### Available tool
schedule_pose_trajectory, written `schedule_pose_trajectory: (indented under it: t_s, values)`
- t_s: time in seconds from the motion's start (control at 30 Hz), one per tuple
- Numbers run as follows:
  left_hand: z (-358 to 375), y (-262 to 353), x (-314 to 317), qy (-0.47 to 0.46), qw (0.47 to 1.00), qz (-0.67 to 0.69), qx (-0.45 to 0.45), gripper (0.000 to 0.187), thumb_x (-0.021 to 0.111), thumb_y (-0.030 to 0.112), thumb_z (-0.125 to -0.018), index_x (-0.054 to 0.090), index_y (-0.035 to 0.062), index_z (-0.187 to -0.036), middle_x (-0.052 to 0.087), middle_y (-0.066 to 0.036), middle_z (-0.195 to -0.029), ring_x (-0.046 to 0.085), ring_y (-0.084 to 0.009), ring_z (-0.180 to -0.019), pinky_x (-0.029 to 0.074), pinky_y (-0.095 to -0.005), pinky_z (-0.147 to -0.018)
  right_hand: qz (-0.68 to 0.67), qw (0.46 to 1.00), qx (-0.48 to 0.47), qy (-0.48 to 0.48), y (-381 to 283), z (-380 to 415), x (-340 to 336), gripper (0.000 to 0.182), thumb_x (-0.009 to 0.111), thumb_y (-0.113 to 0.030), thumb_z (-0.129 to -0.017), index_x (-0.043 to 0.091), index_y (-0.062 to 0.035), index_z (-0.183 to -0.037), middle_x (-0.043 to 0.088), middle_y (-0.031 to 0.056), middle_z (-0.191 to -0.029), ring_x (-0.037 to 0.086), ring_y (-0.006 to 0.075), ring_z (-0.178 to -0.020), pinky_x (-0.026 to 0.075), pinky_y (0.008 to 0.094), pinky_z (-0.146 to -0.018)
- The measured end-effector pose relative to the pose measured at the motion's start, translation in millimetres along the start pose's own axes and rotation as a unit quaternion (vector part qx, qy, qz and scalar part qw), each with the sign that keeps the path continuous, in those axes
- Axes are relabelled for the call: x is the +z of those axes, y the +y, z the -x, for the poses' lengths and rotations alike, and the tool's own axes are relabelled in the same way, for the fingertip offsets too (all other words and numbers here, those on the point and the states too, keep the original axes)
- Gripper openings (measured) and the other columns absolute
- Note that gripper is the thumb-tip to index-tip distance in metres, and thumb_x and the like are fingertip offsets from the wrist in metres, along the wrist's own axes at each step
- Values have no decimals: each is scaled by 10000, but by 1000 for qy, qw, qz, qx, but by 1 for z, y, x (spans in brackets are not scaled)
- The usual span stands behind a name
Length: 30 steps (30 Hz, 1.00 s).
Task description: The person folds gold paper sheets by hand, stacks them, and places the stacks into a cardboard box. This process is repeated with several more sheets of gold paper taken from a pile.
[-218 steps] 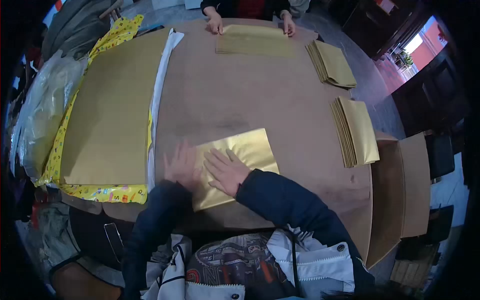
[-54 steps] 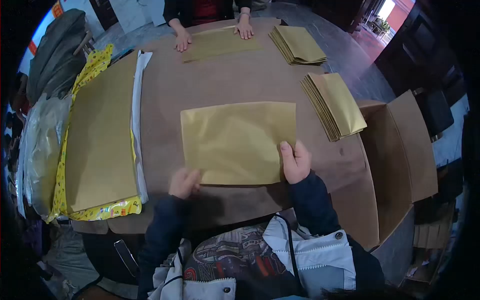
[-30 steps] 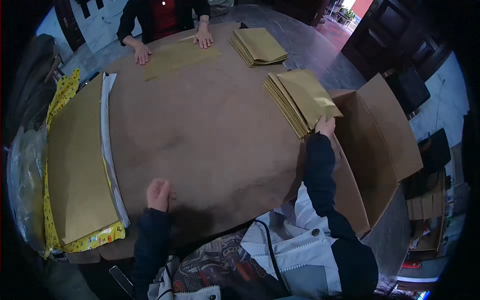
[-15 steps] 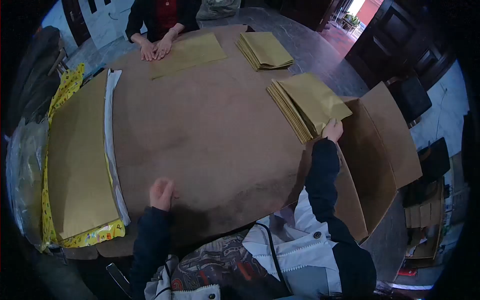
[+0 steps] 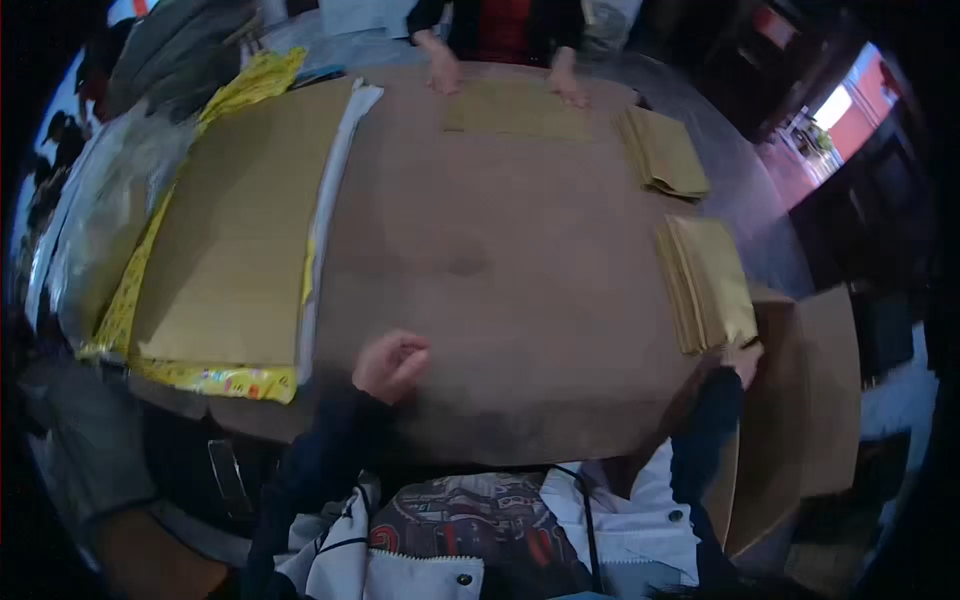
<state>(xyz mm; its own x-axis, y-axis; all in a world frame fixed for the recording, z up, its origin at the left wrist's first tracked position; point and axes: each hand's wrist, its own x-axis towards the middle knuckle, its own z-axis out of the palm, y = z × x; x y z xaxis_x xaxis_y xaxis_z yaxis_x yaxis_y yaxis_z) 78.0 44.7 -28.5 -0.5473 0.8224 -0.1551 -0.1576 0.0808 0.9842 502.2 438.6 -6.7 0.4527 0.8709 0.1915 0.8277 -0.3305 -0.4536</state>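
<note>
Near the table's front edge, my left hand (image 5: pixel 392 366) hovers with its fingers curled and nothing visible in them. At the right edge, my right hand (image 5: pixel 741 361) is at the near end of a stack of folded golden-brown paper (image 5: pixel 712 280), its fingers closed on the corner. A second folded stack (image 5: pixel 664 152) lies farther back. On the left, a large pile of flat brown sheets (image 5: pixel 240 240) rests on yellow printed wrapping (image 5: pixel 215 381). The brown table (image 5: pixel 490 340) lies between pile and stacks.
A person across the table (image 5: pixel 500 40) has both hands on a flat golden sheet (image 5: pixel 515 108). An open cardboard box (image 5: pixel 825 390) stands at the right, beside the table. Clear plastic wrapping (image 5: pixel 115 220) is bunched at the far left.
The view has turned left. The top of the near stack now lies flatter, with my right hand still at its corner. The other person's hands have spread apart along the sheet.
</note>
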Motion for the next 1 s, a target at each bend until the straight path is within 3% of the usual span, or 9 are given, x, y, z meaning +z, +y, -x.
schedule_pose_trajectory:
  t_s: [0.07,0.17,0.27,0.33,0.37,0.43,0.63,0.83,1.0]
  values:
    - [16,38,-12,-23,965,-237,110,104,590,90,-896,570,16,-966,600,-54,-792,581,-100,-677,487,-248,-630,-22,998,-52,-18,1,-17,-5,701,521,-506,-894,362,-50,-1402,523,242,-1283,519,392,-1155,429,453,-929]
    - [25,64,-44,106,903,-352,220,168,683,77,-795,633,36,-949,628,-117,-860,635,-232,-761,513,-304,-675,-7,973,-228,-42,-42,-21,2,672,538,-470,-891,383,-53,-1396,525,193,-1271,471,375,-1186,387,434,-980]
    - [27,64,-95,198,802,-504,251,204,694,142,-780,628,58,-954,619,-137,-920,633,-288,-818,512,-354,-715,3,886,-462,-30,-79,-26,44,522,526,-343,-927,438,-59,-1356,511,223,-1270,476,398,-1159,400,432,-970]
    - [36,54,-127,233,769,-572,165,217,717,144,-741,613,42,-901,622,-118,-899,611,-276,-869,484,-349,-774,47,868,-488,-80,-94,-35,65,472,505,-324,-942,466,-64,-1334,504,224,-1284,478,399,-1158,405,434,-965]
    - [39,54,-136,242,849,-462,78,240,740,132,-708,613,42,-890,616,-103,-923,604,-268,-909,483,-344,-783,96,851,-501,-124,-101,-36,74,425,484,-304,-957,495,-69,-1311,497,226,-1298,480,401,-1158,411,436,-959]
    - [48,51,-155,240,855,-458,38,246,756,127,-698,612,38,-877,607,-107,-949,591,-270,-953,484,-346,-805,87,859,-475,-173,-103,-48,96,375,450,-298,-973,541,-85,-1267,534,220,-1249,506,397,-1123,425,440,-941]
    - [52,31,-187,195,781,-577,134,410,805,282,-640,668,65,-960,616,-127,-1101,571,-328,-1019,466,-393,-900,119,863,-483,-87,-100,-62,104,433,490,-359,-946,539,-74,-1269,543,212,-1242,517,381,-1110,422,446,-942]
    - [45,49,-189,167,807,-557,101,252,766,242,-663,676,64,-816,629,-117,-1014,600,-306,-939,496,-382,-818,17,795,-600,-89,-199,62,42,356,563,-188,-918,536,-23,-1233,522,186,-1251,486,352,-1159,395,419,-998]
    - [45,37,-199,183,828,-514,131,155,734,179,-700,659,55,-754,634,-96,-982,612,-292,-883,503,-376,-762,-89,534,-822,-178,-269,254,15,349,671,-98,-806,585,-20,-1136,562,165,-1169,527,357,-1096,438,421,-937]
